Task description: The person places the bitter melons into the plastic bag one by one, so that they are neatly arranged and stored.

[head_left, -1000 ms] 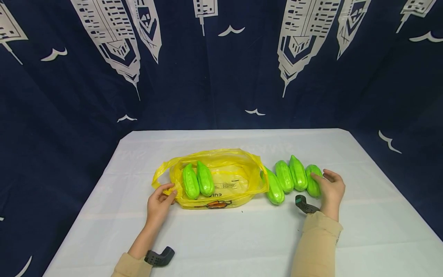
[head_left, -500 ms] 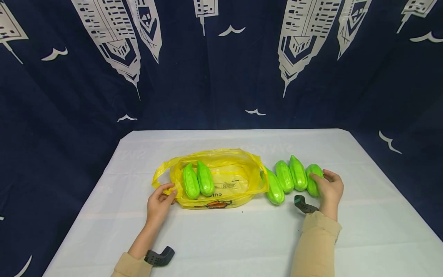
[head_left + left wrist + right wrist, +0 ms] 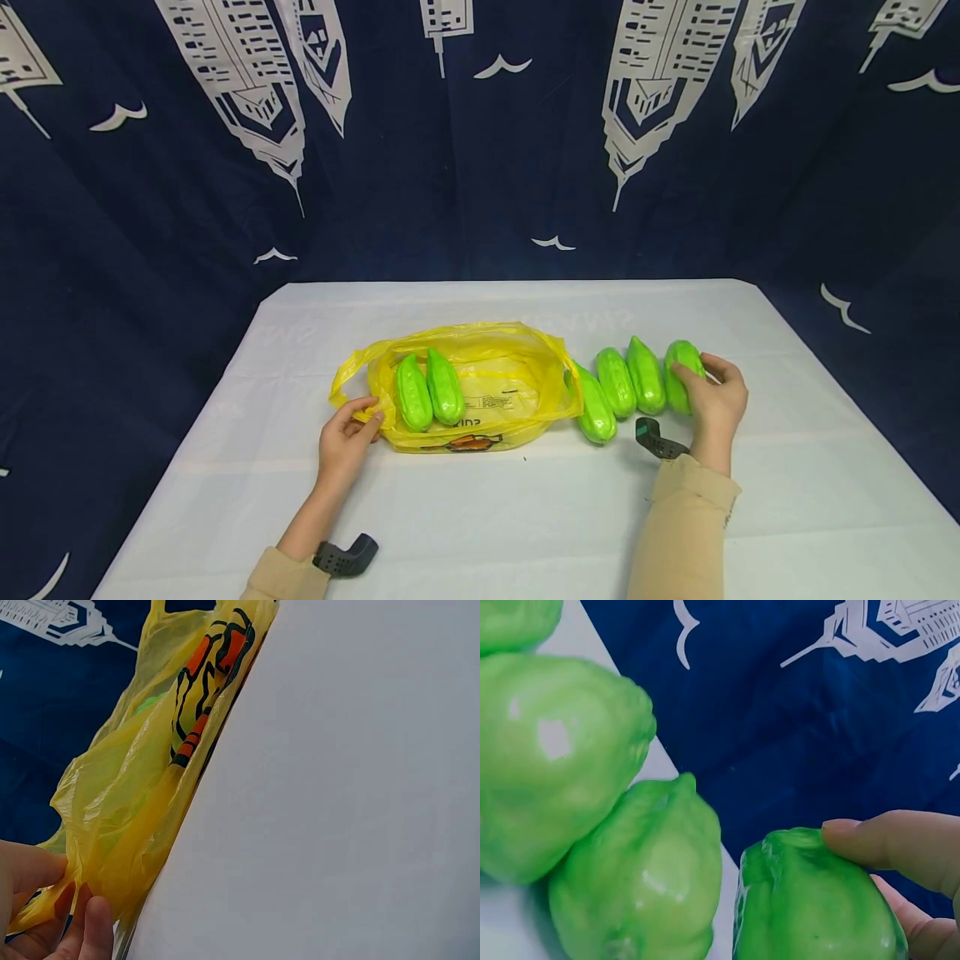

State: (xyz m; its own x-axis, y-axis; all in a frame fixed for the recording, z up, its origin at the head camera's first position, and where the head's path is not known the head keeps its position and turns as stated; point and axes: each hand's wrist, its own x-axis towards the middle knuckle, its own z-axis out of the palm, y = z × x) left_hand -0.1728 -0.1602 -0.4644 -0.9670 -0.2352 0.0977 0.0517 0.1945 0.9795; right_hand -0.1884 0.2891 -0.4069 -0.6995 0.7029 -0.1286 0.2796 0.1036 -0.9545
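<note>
A yellow plastic bag (image 3: 480, 433) lies on the table with its mouth spread wide. Inside its left part rest two glossy green ridged gourds, a left one (image 3: 414, 393) and a right one (image 3: 446, 387). My left hand (image 3: 347, 435) pinches the bag's near left edge; in the left wrist view the film bunches between thumb and fingers. To the right of the bag several similar gourds (image 3: 617, 383) lie in a row. My right hand (image 3: 716, 402) grips the rightmost gourd (image 3: 681, 379) between thumb and fingers, and in the right wrist view its fingertips cover one side of it.
The nearest gourd (image 3: 597, 408) of the row lies against the bag's right rim. A white cloth covers the table (image 3: 487, 517). Behind it hangs a dark blue curtain (image 3: 480, 192) with white prints.
My right hand has closed round the rightmost gourd and shifted it slightly away from me, apart from its neighbour. My left hand and the bag stay in place.
</note>
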